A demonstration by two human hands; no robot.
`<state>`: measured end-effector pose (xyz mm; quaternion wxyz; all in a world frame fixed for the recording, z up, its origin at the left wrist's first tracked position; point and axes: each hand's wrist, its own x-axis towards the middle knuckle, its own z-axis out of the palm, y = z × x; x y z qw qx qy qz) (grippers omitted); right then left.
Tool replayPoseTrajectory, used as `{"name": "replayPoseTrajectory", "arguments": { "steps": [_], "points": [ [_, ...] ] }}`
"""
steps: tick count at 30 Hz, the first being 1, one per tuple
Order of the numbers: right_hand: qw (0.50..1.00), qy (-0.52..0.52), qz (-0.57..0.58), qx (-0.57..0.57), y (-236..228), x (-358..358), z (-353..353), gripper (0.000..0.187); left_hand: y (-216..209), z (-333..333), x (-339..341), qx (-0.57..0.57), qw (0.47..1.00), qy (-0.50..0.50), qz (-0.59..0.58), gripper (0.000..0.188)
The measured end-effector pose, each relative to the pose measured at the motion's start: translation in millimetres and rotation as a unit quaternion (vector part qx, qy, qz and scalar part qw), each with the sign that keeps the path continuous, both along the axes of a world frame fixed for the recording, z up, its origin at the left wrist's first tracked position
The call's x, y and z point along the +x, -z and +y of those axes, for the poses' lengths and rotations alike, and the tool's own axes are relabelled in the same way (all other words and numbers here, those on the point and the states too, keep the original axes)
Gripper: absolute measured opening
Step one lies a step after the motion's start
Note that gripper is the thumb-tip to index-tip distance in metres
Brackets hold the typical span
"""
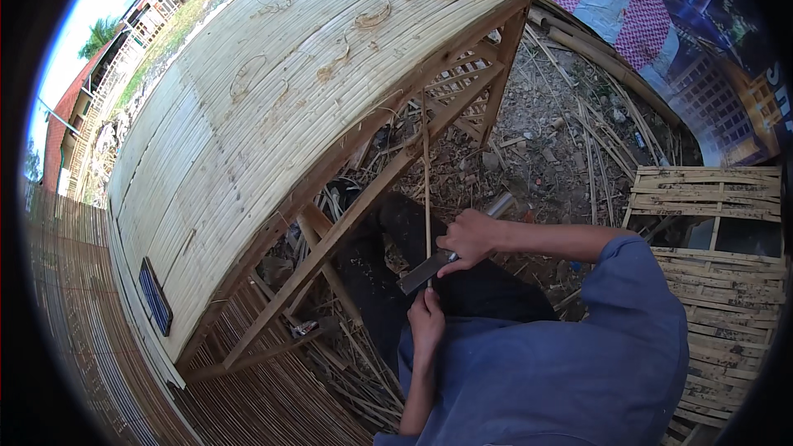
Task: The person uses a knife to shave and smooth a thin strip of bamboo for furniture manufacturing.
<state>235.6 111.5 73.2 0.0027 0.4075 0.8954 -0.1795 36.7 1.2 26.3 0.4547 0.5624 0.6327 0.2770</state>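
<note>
My right hand [471, 237] is closed around the handle of a broad-bladed knife [423, 274]. Its dark, flat blade lies across a thin bamboo strip [427, 173], close above my left hand. The fingers of my left hand [427, 320] pinch the strip's near end. From there the strip runs up between my legs toward the underside of a bamboo-topped table [273, 107]. A silver cylinder [500, 204] shows just past my right hand; I cannot tell whether it belongs to the knife's handle.
Curled shavings [372, 16] and a dark phone [156, 296] lie on the tabletop. Its wooden brace [363, 198] slants close to my legs. Bamboo strips and scraps [607, 144] litter the ground. A woven bamboo panel [719, 297] stands at right, with a printed banner [710, 58] behind.
</note>
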Motion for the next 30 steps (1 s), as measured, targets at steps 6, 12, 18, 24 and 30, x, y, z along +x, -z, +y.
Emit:
{"name": "replayPoseTrajectory", "arguments": {
  "steps": [6, 12, 18, 24, 30],
  "points": [
    [0.983, 0.169, -0.041, 0.058, -12.7, 29.2, 54.8, 0.074, -20.7, -9.4, 7.3, -0.017, 1.000, -0.012, 0.015, 0.032],
    [1.000, -0.017, -0.016, 0.009, 5.8, -3.6, -1.7, 0.069, -5.3, -9.6, -2.5, -0.025, 0.999, -0.029, -0.023, 0.032],
    [0.985, 0.147, 0.042, 0.083, 21.4, 35.8, 46.9, 0.070, -13.3, -0.5, 0.2, -0.005, 1.000, 0.002, 0.008, 0.034],
    [0.991, 0.130, 0.013, 0.033, -1.6, 6.7, 18.3, 0.073, -5.8, 11.3, 3.7, -0.011, 1.000, 0.009, 0.000, 0.034],
    [0.998, -0.001, -0.015, 0.062, 8.6, 31.1, 35.2, 0.072, -31.8, -0.2, 11.6, -0.018, 0.999, 0.017, 0.048, 0.030]
  ]
}}
